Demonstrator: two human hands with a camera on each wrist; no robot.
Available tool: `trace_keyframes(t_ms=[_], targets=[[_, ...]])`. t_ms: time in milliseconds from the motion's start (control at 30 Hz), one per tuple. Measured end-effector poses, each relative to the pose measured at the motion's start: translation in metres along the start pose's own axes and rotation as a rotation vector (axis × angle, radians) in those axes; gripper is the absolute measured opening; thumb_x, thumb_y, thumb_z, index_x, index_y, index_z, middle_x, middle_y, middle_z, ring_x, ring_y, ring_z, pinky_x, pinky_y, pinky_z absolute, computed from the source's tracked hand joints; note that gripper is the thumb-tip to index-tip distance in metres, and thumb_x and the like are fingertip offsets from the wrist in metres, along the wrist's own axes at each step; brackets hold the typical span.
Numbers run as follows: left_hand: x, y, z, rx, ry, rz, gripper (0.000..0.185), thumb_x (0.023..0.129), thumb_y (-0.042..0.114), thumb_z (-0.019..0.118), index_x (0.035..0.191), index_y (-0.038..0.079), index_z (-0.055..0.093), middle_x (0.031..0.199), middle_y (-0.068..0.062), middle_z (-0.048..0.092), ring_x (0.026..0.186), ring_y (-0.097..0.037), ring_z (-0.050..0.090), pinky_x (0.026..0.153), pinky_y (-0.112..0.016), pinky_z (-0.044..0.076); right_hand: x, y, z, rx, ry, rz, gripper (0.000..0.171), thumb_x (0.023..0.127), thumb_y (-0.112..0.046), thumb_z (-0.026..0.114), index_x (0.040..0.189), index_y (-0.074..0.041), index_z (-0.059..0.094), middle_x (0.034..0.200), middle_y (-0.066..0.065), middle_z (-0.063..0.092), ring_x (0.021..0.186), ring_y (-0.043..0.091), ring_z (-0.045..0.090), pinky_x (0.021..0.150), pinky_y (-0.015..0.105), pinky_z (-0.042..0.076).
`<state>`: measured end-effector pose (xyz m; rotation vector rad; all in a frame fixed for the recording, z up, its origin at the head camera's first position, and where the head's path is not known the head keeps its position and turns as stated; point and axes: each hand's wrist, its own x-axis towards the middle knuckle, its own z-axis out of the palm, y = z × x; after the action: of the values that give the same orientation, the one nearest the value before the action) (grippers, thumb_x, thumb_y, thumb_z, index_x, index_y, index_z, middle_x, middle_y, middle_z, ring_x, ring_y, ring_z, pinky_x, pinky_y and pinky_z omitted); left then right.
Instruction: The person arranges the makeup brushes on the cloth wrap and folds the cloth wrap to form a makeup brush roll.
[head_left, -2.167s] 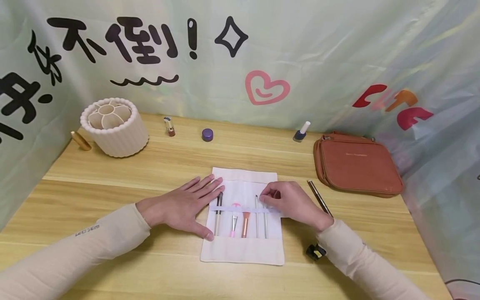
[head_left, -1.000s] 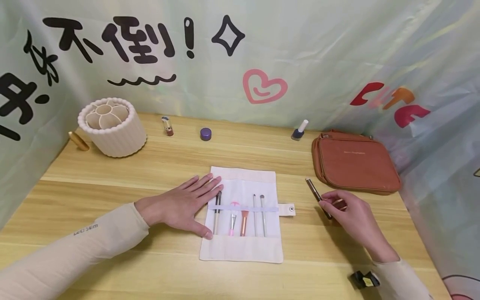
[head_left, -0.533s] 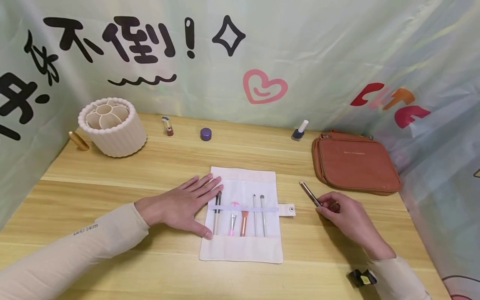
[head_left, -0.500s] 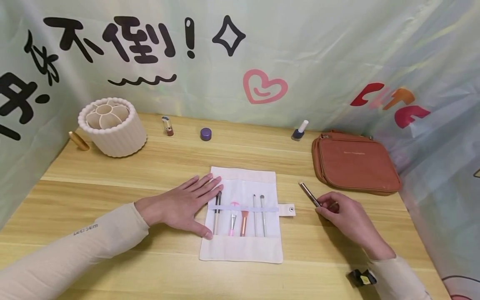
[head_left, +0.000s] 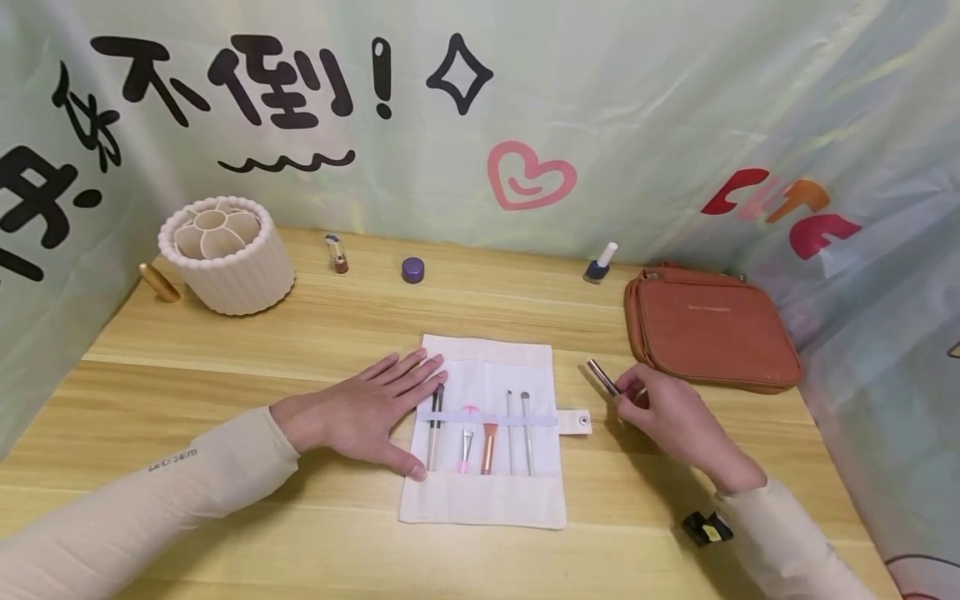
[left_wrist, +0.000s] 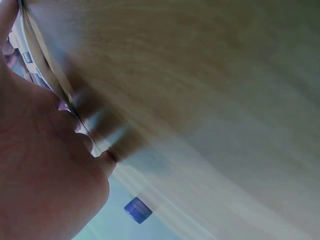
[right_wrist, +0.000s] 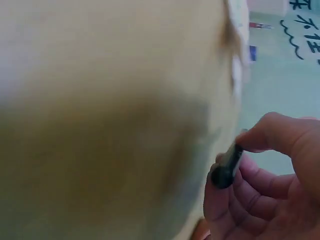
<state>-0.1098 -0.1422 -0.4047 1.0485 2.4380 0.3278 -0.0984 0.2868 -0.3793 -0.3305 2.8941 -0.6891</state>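
A white fabric brush roll (head_left: 480, 500) lies unrolled on the wooden table, with several makeup brushes tucked under its elastic band, among them a copper-handled brush (head_left: 489, 450). My left hand (head_left: 367, 412) rests flat with spread fingers on the roll's left edge. To the right of the roll's snap tab (head_left: 575, 422), my right hand (head_left: 667, 412) pinches a slim dark makeup pencil (head_left: 603, 377) between thumb and fingers, its metallic end pointing up and left. In the right wrist view the pencil's dark round end (right_wrist: 223, 176) shows between the fingertips.
A brown zip case (head_left: 720, 329) lies at the right, close behind my right hand. Along the back stand a nail polish bottle (head_left: 598, 267), a purple jar (head_left: 412, 269), a lipstick (head_left: 337, 254) and a ribbed white holder (head_left: 240, 271). A gold tube (head_left: 160, 283) leans beside the holder.
My right hand has left the roll's brushes, taken hold of the makeup pencil on the table and moved it left toward the roll. My left hand stays in place.
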Motion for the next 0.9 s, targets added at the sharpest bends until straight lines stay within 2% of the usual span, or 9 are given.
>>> trace_keyframes(t_ms=[133,300,367,500,600,667,767,900], targets=[[-0.001,-0.001,0.000,0.004,0.004,-0.001,0.124,0.090,0.082,0.066,0.176,0.012,0.010,0.185,-0.006,-0.005,0.172,-0.032,-0.008,0.138,-0.058,0.001,0.008,-0.015,-0.009,0.101,-0.016,-0.069,0.027,0.106,-0.011,0.071,0.132,-0.005,0.067,0.105,0.005,0.076,0.091,0.017,0.072,0.072,0.026,0.057],[0.000,-0.001,0.001,0.008,0.004,0.000,0.123,0.091,0.082,0.066,0.176,0.013,0.010,0.185,-0.006,-0.005,0.172,-0.031,-0.008,0.138,-0.058,0.001,0.022,-0.036,-0.014,0.210,-0.087,-0.122,0.062,0.108,-0.013,0.069,0.164,-0.008,0.043,0.120,0.013,0.071,0.098,0.019,0.075,0.080,0.031,0.062],[0.000,0.000,0.001,0.005,0.003,0.002,0.123,0.091,0.082,0.066,0.176,0.012,0.011,0.185,-0.006,-0.004,0.172,-0.032,-0.008,0.138,-0.059,0.002,0.028,-0.042,-0.013,0.228,-0.088,-0.134,0.075,0.106,-0.010,0.070,0.170,-0.011,0.031,0.121,0.015,0.069,0.098,0.020,0.077,0.082,0.033,0.063],[0.001,-0.001,0.002,0.003,0.004,0.007,0.122,0.091,0.082,0.065,0.176,0.012,0.012,0.185,-0.007,-0.004,0.172,-0.033,-0.007,0.138,-0.059,0.002,0.042,-0.050,-0.008,0.288,-0.084,-0.115,0.095,0.105,-0.007,0.072,0.176,-0.027,0.012,0.120,0.015,0.067,0.094,0.023,0.079,0.079,0.033,0.061],[0.001,-0.001,0.002,-0.002,0.009,0.010,0.122,0.091,0.082,0.065,0.176,0.011,0.012,0.185,-0.007,-0.003,0.172,-0.033,-0.006,0.138,-0.060,0.003,0.052,-0.053,-0.005,0.355,-0.088,-0.094,0.098,0.104,-0.006,0.071,0.175,-0.034,0.009,0.119,0.015,0.065,0.091,0.028,0.080,0.078,0.033,0.061],[0.000,-0.002,0.002,-0.005,0.011,0.006,0.123,0.091,0.082,0.065,0.176,0.012,0.012,0.185,-0.006,-0.003,0.172,-0.033,-0.006,0.138,-0.059,0.003,0.057,-0.056,-0.002,0.385,-0.087,-0.093,0.094,0.104,-0.006,0.071,0.174,-0.034,0.014,0.117,0.016,0.063,0.090,0.031,0.081,0.079,0.034,0.062],[0.000,-0.002,0.002,-0.006,0.009,0.002,0.123,0.091,0.082,0.066,0.176,0.012,0.012,0.185,-0.006,-0.004,0.172,-0.032,-0.007,0.138,-0.059,0.002,0.063,-0.060,0.001,0.429,-0.091,-0.091,0.088,0.104,-0.004,0.071,0.171,-0.032,0.022,0.116,0.017,0.061,0.088,0.035,0.080,0.083,0.042,0.066],[0.000,-0.002,0.002,-0.005,0.004,0.001,0.123,0.091,0.082,0.066,0.176,0.013,0.011,0.185,-0.006,-0.004,0.172,-0.032,-0.008,0.138,-0.059,0.001,0.068,-0.063,0.005,0.468,-0.093,-0.103,0.082,0.104,-0.002,0.070,0.169,-0.029,0.028,0.115,0.019,0.060,0.082,0.035,0.078,0.083,0.048,0.067]])
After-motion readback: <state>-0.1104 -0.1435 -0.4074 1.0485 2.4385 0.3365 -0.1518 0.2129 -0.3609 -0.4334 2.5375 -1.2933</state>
